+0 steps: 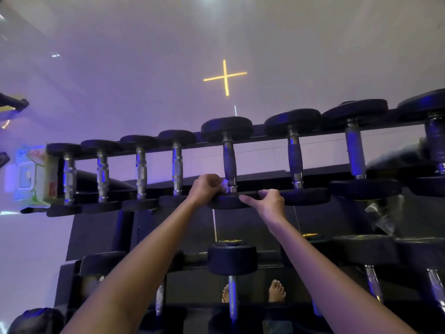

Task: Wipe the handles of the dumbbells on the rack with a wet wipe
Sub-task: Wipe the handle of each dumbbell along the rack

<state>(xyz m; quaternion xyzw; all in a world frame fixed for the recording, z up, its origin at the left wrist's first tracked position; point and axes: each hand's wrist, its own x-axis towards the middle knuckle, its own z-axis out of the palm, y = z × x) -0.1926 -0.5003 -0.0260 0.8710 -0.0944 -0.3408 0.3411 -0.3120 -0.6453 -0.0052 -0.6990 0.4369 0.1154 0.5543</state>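
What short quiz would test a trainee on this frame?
1. True or false: the left hand holds the wipe against a handle.
2. The right hand grips: A a lower dumbbell, B that dumbbell's near head, C the wall.
3. Fill in: the pack stands at the rack's ___ end.
Key: 1 true; 2 B; 3 left.

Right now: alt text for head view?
Left hand pinches a wipe against the near end of a dumbbell handle on the top rack; right hand grips that dumbbell's near head. A wipes pack sits at the rack's left end.
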